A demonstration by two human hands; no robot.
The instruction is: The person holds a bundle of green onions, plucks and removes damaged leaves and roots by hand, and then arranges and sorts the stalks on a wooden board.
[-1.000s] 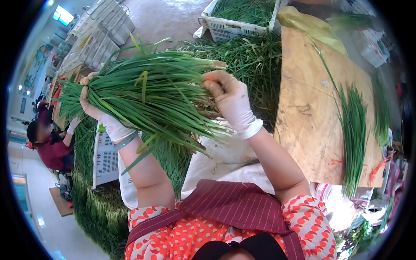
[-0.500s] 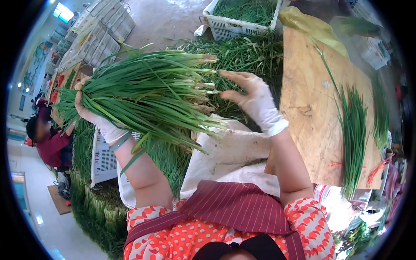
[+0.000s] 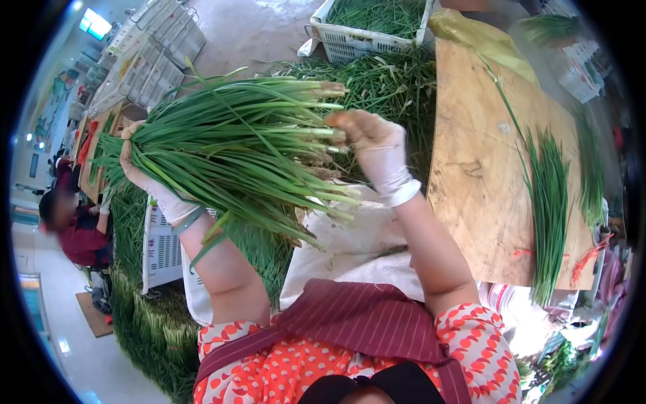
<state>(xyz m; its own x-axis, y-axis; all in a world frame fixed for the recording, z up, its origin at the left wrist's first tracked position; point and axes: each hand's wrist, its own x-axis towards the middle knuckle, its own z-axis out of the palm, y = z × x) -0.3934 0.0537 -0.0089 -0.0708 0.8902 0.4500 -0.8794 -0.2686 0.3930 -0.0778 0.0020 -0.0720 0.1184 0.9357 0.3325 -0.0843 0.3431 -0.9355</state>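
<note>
A large bunch of garlic chives [image 3: 222, 135] lies sideways in my gloved left hand [image 3: 138, 158], which is wrapped around its leafy end. The pale stalk ends, some with brownish dirt on them, fan out to the right. At those ends is my gloved right hand [image 3: 373, 145], its fingertips drawn together in a pinch. What sits between the fingertips is blurred and hidden. Below the bunch, a white sheet [image 3: 363, 229] covers the area in front of my lap.
A wooden board [image 3: 478, 175] on the right carries a bundle of chives [image 3: 548, 209] and red ties [image 3: 589, 262]. Loose greens [image 3: 397, 87] lie ahead, before a white crate [image 3: 367, 40]. Stacked crates [image 3: 145, 67] and a seated person [image 3: 81, 236] are to the left.
My right hand's fingers have closed from a spread pose into a pinch, and the hand has shifted slightly left. My left hand keeps its hold on the bunch.
</note>
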